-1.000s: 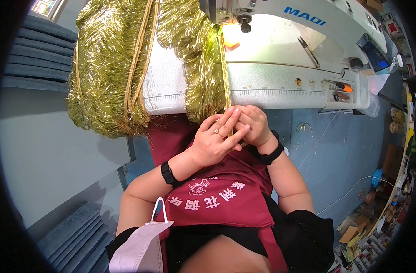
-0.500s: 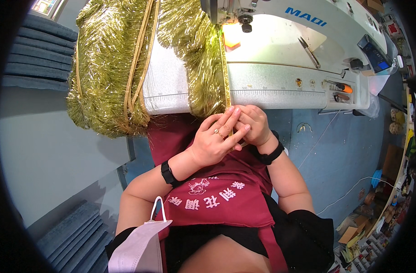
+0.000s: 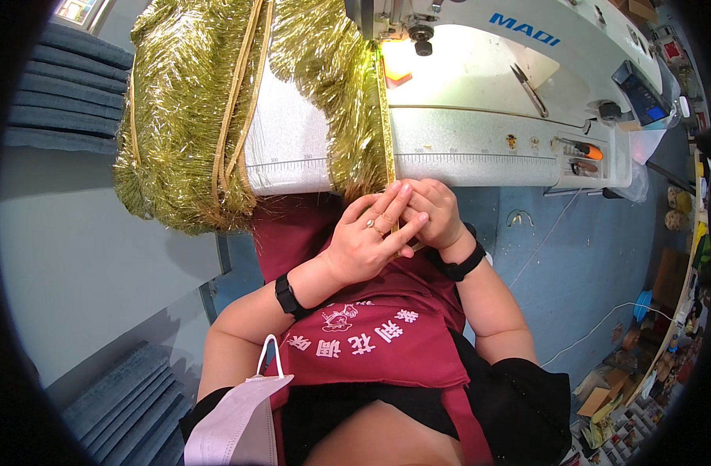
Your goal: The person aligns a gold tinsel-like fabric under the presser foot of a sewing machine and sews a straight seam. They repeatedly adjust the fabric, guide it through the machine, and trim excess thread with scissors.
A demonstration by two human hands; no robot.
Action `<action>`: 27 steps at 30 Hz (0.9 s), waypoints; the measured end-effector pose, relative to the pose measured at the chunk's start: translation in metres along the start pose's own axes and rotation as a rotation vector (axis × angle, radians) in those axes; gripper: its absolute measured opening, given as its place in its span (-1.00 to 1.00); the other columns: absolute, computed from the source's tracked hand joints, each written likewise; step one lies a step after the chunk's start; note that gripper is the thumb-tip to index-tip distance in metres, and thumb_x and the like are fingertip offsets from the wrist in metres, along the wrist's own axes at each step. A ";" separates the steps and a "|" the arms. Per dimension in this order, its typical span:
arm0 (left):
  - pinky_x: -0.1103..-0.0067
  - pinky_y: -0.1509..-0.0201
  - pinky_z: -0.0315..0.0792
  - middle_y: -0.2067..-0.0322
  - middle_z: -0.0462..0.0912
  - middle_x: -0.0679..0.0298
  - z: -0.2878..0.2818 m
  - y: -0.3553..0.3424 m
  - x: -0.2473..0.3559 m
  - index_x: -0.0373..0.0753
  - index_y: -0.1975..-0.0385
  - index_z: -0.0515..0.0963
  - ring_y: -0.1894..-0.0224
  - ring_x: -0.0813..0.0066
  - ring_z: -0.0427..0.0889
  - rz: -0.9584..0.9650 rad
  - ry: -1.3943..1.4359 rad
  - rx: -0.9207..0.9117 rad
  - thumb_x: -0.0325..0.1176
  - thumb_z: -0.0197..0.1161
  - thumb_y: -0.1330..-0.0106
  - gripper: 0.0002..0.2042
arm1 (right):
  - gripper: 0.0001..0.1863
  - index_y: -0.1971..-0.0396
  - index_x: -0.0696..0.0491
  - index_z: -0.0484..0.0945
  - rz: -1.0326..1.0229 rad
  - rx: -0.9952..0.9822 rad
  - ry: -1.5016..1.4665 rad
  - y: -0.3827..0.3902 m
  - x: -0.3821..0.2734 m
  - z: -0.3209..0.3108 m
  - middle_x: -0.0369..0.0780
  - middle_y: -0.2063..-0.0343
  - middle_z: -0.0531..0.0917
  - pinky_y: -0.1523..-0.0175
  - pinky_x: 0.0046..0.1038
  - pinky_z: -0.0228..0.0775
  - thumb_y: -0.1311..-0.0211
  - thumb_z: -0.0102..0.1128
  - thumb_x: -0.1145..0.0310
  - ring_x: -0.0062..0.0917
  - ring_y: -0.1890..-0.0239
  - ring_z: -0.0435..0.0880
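Observation:
A narrow glittery gold ribbon (image 3: 387,132) runs from under the sewing machine's needle area down over the table's front edge to my hands. My left hand (image 3: 367,239) is closed on its lower end, fingers slanting across it, with a ring on one finger. Beside it and touching it, my right hand (image 3: 435,211) has its fingers curled in on the same ribbon. Just how the fingertips pinch it is partly hidden. Shiny gold tinsel fringe (image 3: 354,144) lies along the ribbon's left side, up to the lit needle area of the white sewing machine (image 3: 519,23).
A big heap of gold tinsel fringe (image 3: 181,116) with tan edging bands hangs over the table's left part. On the machine bed (image 3: 480,128) lie tweezers (image 3: 529,90); an orange-handled tool (image 3: 585,148) sits in a recess at right. Folded blue-grey cloths (image 3: 68,89) are stacked far left.
The fringe beside the ribbon has shifted slightly, its left edge now nearer the ribbon, baring more of the table. Both hands keep their place and grip.

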State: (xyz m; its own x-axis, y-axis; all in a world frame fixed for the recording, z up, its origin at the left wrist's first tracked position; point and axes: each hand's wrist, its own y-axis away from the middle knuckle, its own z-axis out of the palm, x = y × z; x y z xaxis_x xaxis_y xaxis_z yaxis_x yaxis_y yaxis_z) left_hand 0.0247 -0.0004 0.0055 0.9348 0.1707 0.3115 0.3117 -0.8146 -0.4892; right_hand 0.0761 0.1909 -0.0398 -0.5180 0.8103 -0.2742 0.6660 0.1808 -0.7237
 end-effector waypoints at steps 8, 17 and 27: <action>0.29 -0.36 0.34 -0.36 0.46 -0.11 0.001 -0.001 0.001 -0.04 -0.24 0.61 -0.35 0.08 0.52 -0.006 0.007 0.002 0.05 0.14 -0.41 -0.51 | -0.79 0.23 0.06 0.71 0.033 -0.030 -0.020 0.003 -0.003 -0.002 -0.20 0.08 0.74 -0.03 -0.28 0.57 -0.20 0.26 0.31 -0.32 0.00 0.71; 0.32 -0.41 0.32 -0.42 0.38 0.02 -0.011 -0.006 0.001 0.06 -0.25 0.61 -0.40 0.16 0.45 0.059 -0.031 -0.041 -0.01 0.23 -0.38 -0.54 | -0.79 0.10 0.03 0.67 0.189 0.095 -0.240 -0.003 -0.004 0.002 -0.19 -0.02 0.73 -0.05 -0.36 0.57 -0.29 0.26 0.37 -0.34 0.02 0.73; 0.43 -0.03 0.60 0.05 0.68 0.15 -0.061 -0.093 -0.116 -0.20 -0.18 0.59 0.06 0.30 0.72 -0.415 0.935 -0.354 -0.72 0.15 -0.27 -0.53 | -0.77 0.23 0.10 0.66 0.046 -0.112 -0.220 -0.019 0.006 -0.012 -0.23 0.06 0.74 0.14 -0.38 0.55 -0.06 0.39 0.51 -0.37 0.12 0.75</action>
State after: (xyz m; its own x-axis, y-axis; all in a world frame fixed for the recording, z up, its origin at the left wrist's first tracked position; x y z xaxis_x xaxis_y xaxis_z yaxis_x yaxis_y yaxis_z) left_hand -0.1228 0.0220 0.0645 0.2204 0.1018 0.9701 0.3667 -0.9302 0.0143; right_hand 0.0662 0.1989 -0.0202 -0.5821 0.6805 -0.4451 0.7406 0.2176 -0.6358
